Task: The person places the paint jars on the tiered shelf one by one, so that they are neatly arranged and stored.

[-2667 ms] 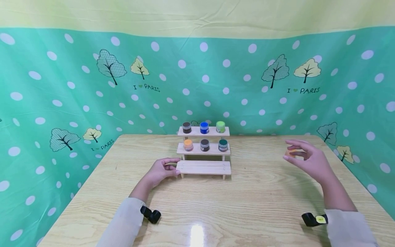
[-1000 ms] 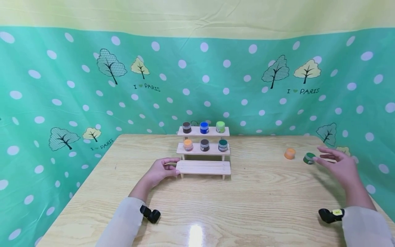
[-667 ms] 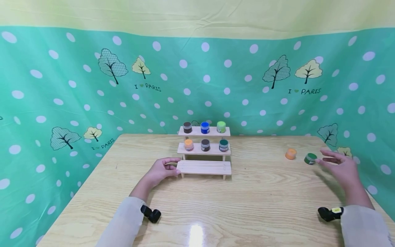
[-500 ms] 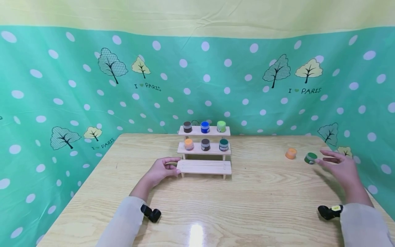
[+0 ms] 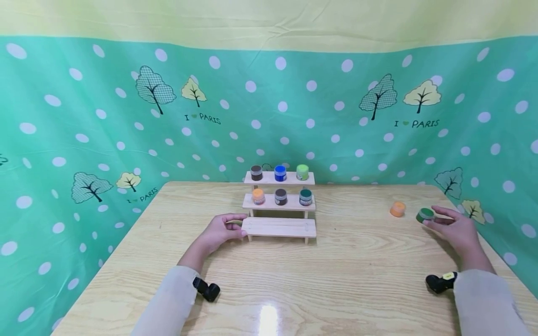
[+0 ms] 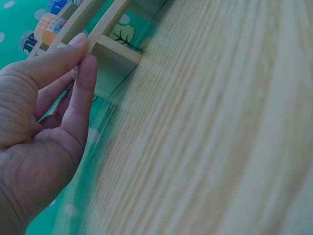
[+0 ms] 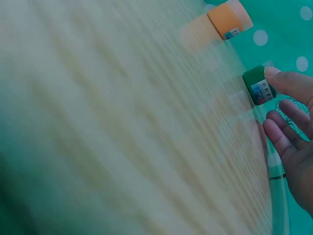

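Note:
At the left end of the lowest tier, my left hand (image 5: 220,233) pinches the three-tier wooden display rack (image 5: 278,227); the left wrist view shows thumb and fingertips on the rack's end piece (image 6: 115,49). Over on the right side of the table, my right hand (image 5: 456,231) has thumb and index finger around a dark green paint jar (image 5: 425,215). In the right wrist view the thumb lies against that jar (image 7: 259,85), the other fingers are off it, and the index finger is partly hidden. An orange paint jar (image 5: 397,209) stands just left of it.
The top tier carries black (image 5: 256,173), blue (image 5: 280,173) and light green (image 5: 302,172) jars. On the middle tier are orange (image 5: 258,196), dark (image 5: 280,197) and dark teal (image 5: 305,197) jars. A green dotted curtain (image 5: 235,93) hangs behind the wooden table (image 5: 336,280).
My right hand let go of the orange jar on the right, moved right to the green jar, and has now closed in on it. My left hand stays on the rack.

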Tool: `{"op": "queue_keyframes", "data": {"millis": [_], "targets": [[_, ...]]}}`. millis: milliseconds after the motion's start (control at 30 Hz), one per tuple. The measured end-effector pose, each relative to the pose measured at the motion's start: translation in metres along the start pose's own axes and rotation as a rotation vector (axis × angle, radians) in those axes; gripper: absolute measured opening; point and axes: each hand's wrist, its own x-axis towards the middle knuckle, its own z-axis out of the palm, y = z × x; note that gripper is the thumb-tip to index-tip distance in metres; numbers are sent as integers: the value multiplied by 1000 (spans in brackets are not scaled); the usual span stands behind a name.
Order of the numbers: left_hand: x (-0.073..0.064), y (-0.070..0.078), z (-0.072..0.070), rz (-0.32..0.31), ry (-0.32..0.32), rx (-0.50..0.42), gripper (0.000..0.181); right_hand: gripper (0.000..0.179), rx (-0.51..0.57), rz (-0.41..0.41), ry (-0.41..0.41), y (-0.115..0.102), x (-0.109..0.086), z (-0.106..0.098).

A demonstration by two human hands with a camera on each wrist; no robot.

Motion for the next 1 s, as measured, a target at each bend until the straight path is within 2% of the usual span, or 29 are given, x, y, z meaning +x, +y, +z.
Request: {"op": "queue_keyframes", "data": {"millis": [267,467,733,1000], "targets": [[2,1,1,-6,3,-15,59,74,-27,-57,-10,2,5,1],[1,1,0,-7,3,-14,58,67,-36,-103,34,2,8,5],[-1,1,0,-4,4,-3,57,64,-27,-83,64,4,9,10],[-1,2,2,-1,-3,-7,58,67,18,-74,22,-8,1,8]]}}
